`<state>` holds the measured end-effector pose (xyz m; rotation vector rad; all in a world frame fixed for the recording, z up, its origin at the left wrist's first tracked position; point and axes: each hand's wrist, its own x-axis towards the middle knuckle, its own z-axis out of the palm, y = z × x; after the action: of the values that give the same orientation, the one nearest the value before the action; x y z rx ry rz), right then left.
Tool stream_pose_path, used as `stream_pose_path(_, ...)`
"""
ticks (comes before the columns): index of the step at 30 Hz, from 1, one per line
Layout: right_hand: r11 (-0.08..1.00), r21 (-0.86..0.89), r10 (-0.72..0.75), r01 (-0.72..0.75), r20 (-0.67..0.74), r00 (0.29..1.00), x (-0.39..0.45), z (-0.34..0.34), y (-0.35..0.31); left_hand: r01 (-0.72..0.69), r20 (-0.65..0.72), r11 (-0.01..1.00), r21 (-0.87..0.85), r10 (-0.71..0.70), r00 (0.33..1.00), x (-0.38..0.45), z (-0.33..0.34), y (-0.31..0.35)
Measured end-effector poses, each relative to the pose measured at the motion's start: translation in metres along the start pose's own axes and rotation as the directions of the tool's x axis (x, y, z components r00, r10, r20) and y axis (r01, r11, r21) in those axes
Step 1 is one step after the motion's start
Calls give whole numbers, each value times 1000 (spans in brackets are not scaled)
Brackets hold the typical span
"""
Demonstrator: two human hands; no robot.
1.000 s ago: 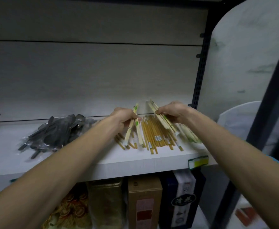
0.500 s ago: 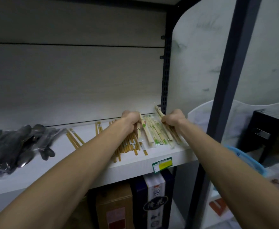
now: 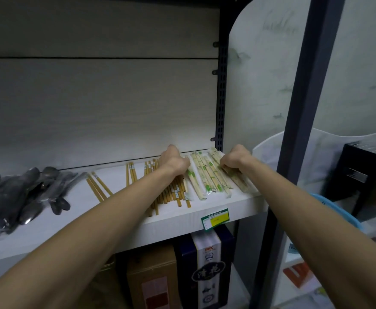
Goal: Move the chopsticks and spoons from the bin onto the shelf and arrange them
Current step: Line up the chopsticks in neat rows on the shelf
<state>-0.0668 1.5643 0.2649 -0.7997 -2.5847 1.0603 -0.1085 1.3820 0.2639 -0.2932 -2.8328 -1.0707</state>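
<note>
- Both hands rest knuckles-up on the white laminate shelf (image 3: 238, 204): the left hand (image 3: 174, 162) lies curled over the loose tan bamboo chopsticks (image 3: 171, 195), and the right hand (image 3: 235, 160) is curled onto the pale paper-wrapped chopsticks with green marks (image 3: 207, 175); whether either hand actually grips, I cannot tell.
- Wrapped chopsticks: roughly six packets, at 3 o'clock of the left hand.
- Loose pairs: two lie apart at 9 o'clock; the rest are too bunched to count.
- Dark plastic-bagged spoons (image 3: 15, 195) sit far out at 9 o'clock, too blurred to count.
- Since half a second ago, the wrapped packets lie flatter and more parallel.

Boxes (image 3: 207, 273) below; yellow price label (image 3: 215, 219).
</note>
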Motion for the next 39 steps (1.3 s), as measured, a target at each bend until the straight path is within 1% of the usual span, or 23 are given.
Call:
stream_pose_path(6, 997, 78, 22, -19, -46, 999, 4, -6, 6, -82, 3, 985, 153, 82, 997, 4, -3, -5)
stream_pose_path(10, 999, 52, 16, -14, -36, 999, 6, -6, 9, -144, 77, 967, 211, 130, 988, 6, -2, -9)
stream_pose_path(14, 998, 58, 21, -20, -17, 1000, 9, -5, 13, -184, 79, 961, 207, 171, 982, 12, 3, -17)
stream_pose_path(16, 998, 63, 9, -6, -48, 999, 12, -4, 15, -202, 67, 962, 186, 193, 979, 15, 4, -18)
stream_pose_path(19, 1000, 16, -20, 22, -99, 995, 14, -2, 18, -241, 66, 949, 204, 232, 970, 16, 4, -17)
stream_pose_path(22, 997, -62, -50, 44, -109, 993, 11, -1, 17, -271, 54, 924, 270, 266, 962, 15, 3, -16)
stream_pose_path(26, 988, -118, -109, 100, -73, 991, 10, 1, 16, -254, 10, 900, 353, 268, 963, 11, 1, -20)
stream_pose_path(31, 978, -113, -180, 176, -26, 983, 13, 2, 19, -235, -26, 918, 320, 256, 966, 13, 0, -20)
stream_pose_path(32, 976, -111, -190, 188, -11, 982, 13, 1, 18, -233, -21, 912, 337, 254, 967, 12, 0, -20)
stream_pose_path(35, 965, -125, -229, 230, 23, 973, 14, 3, 20, -286, 66, 843, 455, 288, 955, 9, 0, -20)
stream_pose_path(36, 960, -135, -243, 245, 34, 970, 13, 3, 20, -300, 75, 829, 472, 302, 951, 8, 0, -19)
stream_pose_path(37, 955, -143, -257, 260, 43, 965, 14, 4, 20, -305, 69, 829, 469, 310, 948, 8, 0, -19)
stream_pose_path(39, 948, -158, -273, 277, 48, 961, 13, 5, 20, -288, 44, 866, 409, 297, 954, 11, -2, -18)
